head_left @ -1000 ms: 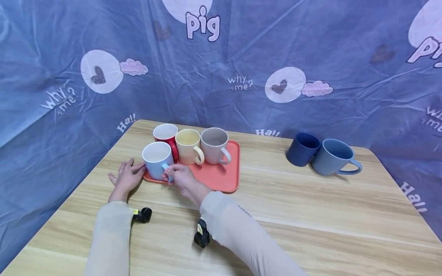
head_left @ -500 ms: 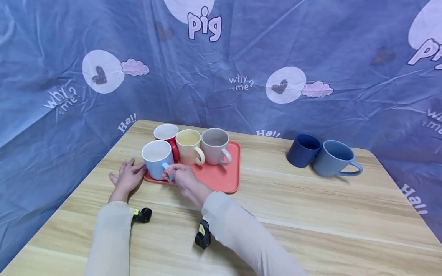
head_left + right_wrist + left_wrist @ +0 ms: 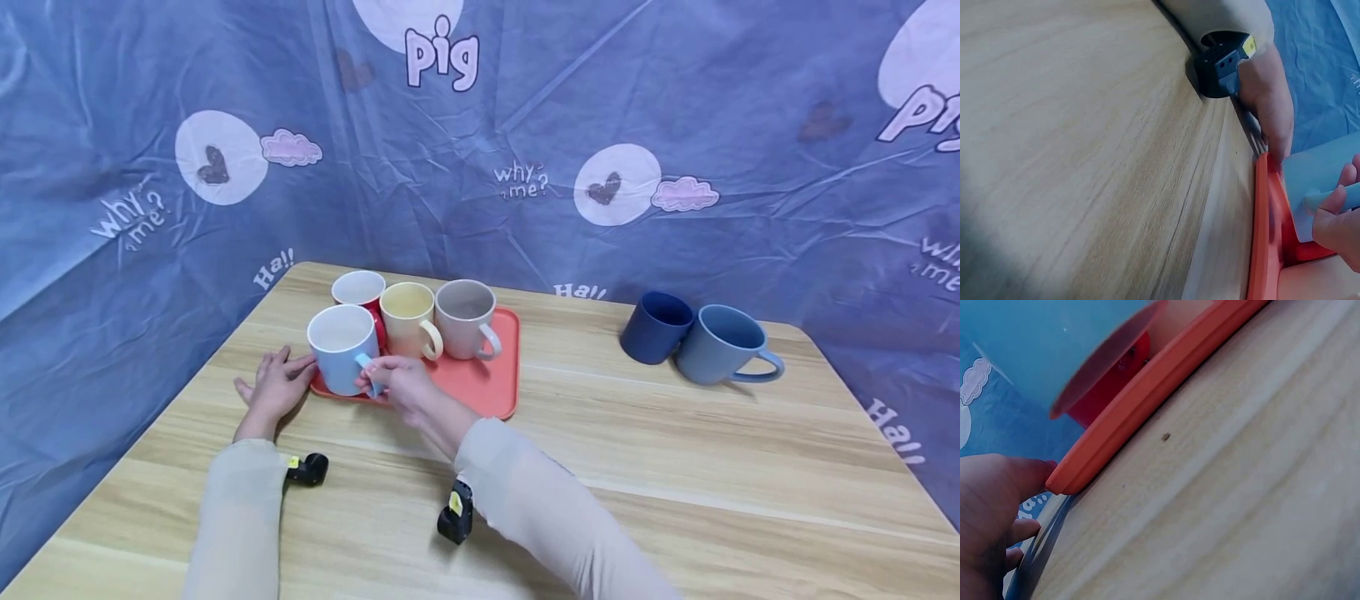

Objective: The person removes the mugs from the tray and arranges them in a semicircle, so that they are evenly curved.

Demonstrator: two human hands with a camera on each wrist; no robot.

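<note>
Pinching the handle (image 3: 1352, 197) of the light blue mug (image 3: 341, 354), the right hand (image 3: 401, 385) is keeping thumb and fingers curled around it. The mug is standing close to upright over the front left corner of the red tray (image 3: 487, 392); the left wrist view is showing its underside, so it is seemingly hanging just above the surface. The left hand (image 3: 276, 390) is lying with its fingers spread beside that corner, one digit touching the tray's edge, and is holding nothing.

Behind the light blue mug, a red mug (image 3: 358, 287) is standing partly hidden, with a cream mug (image 3: 405, 325) and a grey mug (image 3: 459, 325) lining up to its right. Well apart on the worktop (image 3: 615, 450), a dark blue cup (image 3: 652, 329) and a larger grey-blue mug (image 3: 708, 350) are sitting side by side.

The held mug is looking like glazed ceramic: probably stiff, moderately heavy, smooth enough to slip and liable to chip against its neighbours. Its handle is offering the surest hold, though the body's weight is likely pulling away from the pinch, calling for a firm thumb.
</note>
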